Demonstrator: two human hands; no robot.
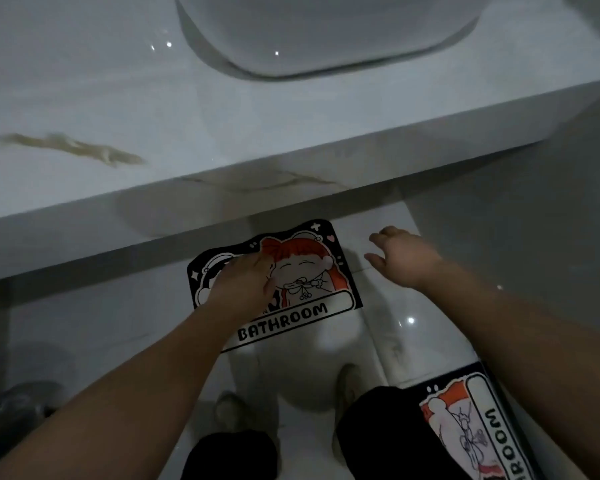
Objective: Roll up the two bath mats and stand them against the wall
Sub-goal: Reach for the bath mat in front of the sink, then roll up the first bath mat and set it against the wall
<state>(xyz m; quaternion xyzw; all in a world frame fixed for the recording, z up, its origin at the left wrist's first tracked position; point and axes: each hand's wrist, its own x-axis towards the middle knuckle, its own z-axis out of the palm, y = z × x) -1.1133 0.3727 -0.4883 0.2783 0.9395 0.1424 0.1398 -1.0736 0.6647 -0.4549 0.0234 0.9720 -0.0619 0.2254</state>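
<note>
A black-bordered bath mat with a red-haired cartoon girl and the word BATHROOM lies flat on the pale tiled floor, just under the counter's front edge. My left hand rests on its left part, fingers curled on the surface. Past the mat's right edge my right hand hovers with fingers spread, holding nothing. A second mat of the same print lies flat at the bottom right, partly hidden by my right forearm and knee.
A white marble counter with a sink basin overhangs the floor above the first mat. My knees in dark shorts and my feet are below. Dark shoes sit at the lower left.
</note>
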